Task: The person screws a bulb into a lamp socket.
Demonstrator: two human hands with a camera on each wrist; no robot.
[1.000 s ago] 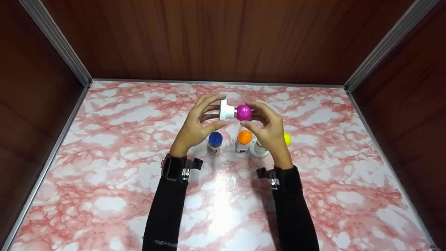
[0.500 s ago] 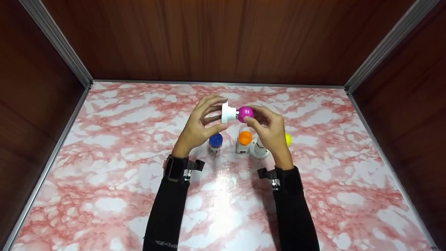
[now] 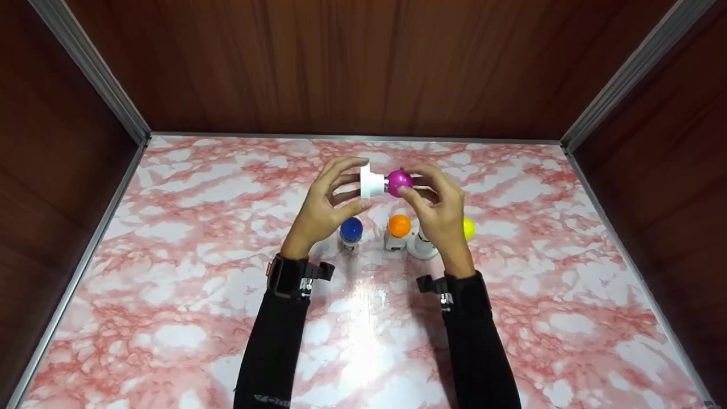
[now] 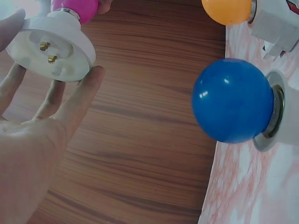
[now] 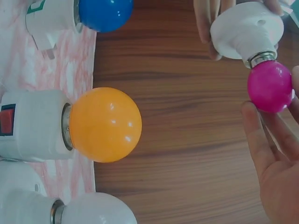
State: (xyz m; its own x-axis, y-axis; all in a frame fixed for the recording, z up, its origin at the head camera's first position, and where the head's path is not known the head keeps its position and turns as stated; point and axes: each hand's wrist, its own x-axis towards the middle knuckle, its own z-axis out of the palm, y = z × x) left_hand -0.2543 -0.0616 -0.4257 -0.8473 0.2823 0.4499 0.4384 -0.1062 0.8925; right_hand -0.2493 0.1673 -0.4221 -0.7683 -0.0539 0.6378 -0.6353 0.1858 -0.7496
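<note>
Above the marbled tabletop, my left hand (image 3: pixel 324 204) grips a white lamp holder (image 3: pixel 372 186) by the rim of its round base. Two brass terminals show on the base's underside in the left wrist view. A magenta light bulb (image 3: pixel 400 183) sits with its metal cap partly inside the holder's mouth, a strip of thread showing. My right hand (image 3: pixel 443 210) holds the bulb's globe between thumb and fingers. Bulb and holder lie sideways, in line with each other. How far the cap reaches in is hidden.
On the table (image 3: pixel 187 295) stand a blue bulb (image 3: pixel 351 229) and an orange bulb (image 3: pixel 399 225) in white sockets. A white bulb (image 5: pixel 100 210) sits in a round-based holder (image 3: pixel 421 250). A yellow bulb (image 3: pixel 468 228) shows partly behind my right wrist. Wooden panels (image 3: pixel 358 68) enclose the back and sides.
My right thumb has moved onto the bulb's globe, and the fingers have shifted around it. Holder and bulb stay nearly in place, with slight shifts. The bulbs on the table have not moved.
</note>
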